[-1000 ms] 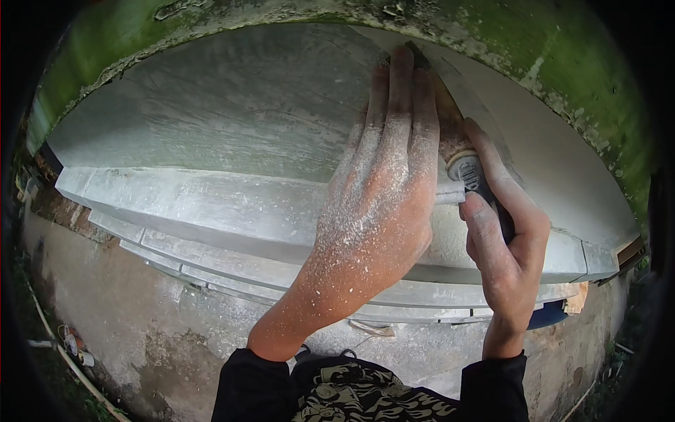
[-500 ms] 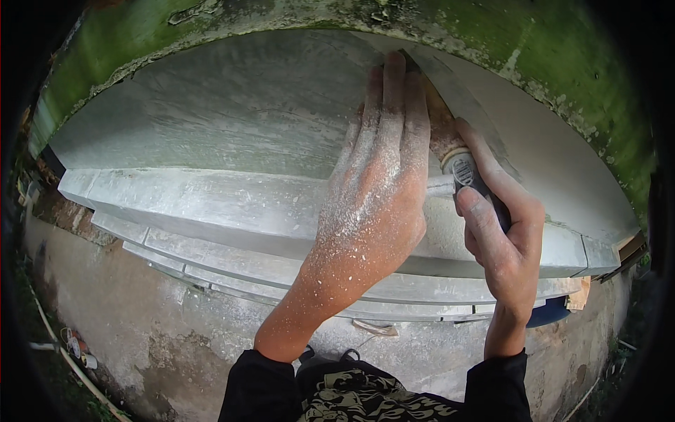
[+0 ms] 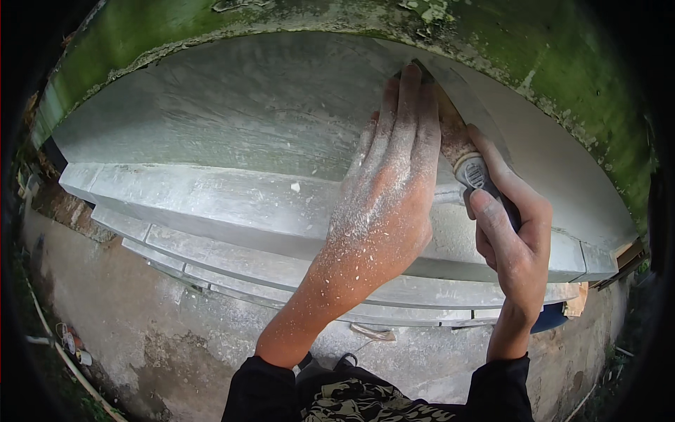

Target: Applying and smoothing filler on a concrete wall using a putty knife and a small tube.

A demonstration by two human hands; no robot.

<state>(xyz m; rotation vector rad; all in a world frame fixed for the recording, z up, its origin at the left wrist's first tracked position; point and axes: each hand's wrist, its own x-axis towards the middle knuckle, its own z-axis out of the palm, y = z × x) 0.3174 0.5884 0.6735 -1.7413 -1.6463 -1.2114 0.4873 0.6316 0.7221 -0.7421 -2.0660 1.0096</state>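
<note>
My right hand (image 3: 517, 218) is wrapped round the black and grey handle of a putty knife (image 3: 453, 137), its forefinger stretched along the neck. The blade is rusty brown with a dark edge and lies against a grey, dusty wall panel (image 3: 232, 105). Flat along the blade rests my left hand (image 3: 390, 176), fingers straight and close together. They hide the blade's left part. A whitened thumb sticks out from this hand toward the handle. White powder and crumbs coat both hands, most thickly the left.
Under the panel runs a pale stepped ledge (image 3: 190, 200) with a white flake (image 3: 295, 187) on it. A green, mossy, peeling beam (image 3: 478, 35) arches across the top. Below lie a stained concrete floor (image 3: 169, 337), a small wooden piece (image 3: 373, 333) and a blue object (image 3: 550, 318).
Both hands and the putty knife have shifted slightly right and down in view. A white flake now shows over the ledge. My holds on the tool look the same.
</note>
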